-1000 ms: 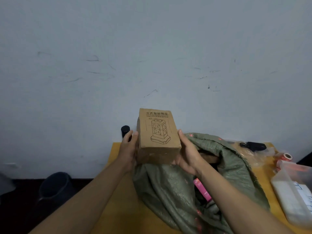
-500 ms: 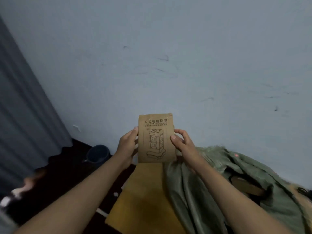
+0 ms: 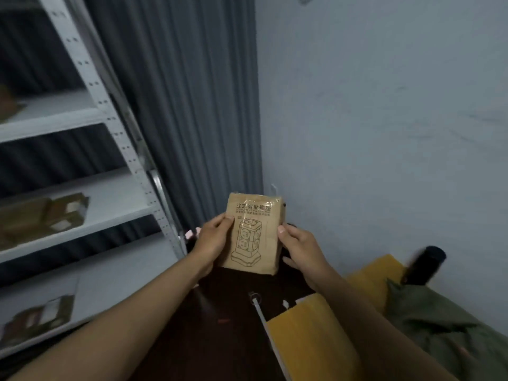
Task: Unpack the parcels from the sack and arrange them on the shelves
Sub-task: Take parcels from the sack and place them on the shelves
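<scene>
I hold a brown cardboard box point(image 3: 253, 232) with a printed tower drawing upright in front of me, above the dark floor. My left hand point(image 3: 214, 243) grips its left edge and my right hand point(image 3: 299, 251) grips its right edge. The green sack point(image 3: 439, 334) lies on the yellow table point(image 3: 310, 345) at the lower right. A grey metal shelf unit point(image 3: 90, 215) stands at the left, with brown parcels point(image 3: 46, 215) on its middle shelf and another parcel point(image 3: 38, 317) on the lower shelf.
A grey curtain point(image 3: 192, 105) hangs behind the shelf unit, next to the pale wall point(image 3: 384, 133). A black cylinder point(image 3: 423, 265) stands at the table's far edge. White scraps point(image 3: 258, 306) lie on the dark floor between the table and the shelves.
My view has swung left from the table toward the shelf unit, which now shows. Both hands keep hold of the box; the sack has slid to the lower right.
</scene>
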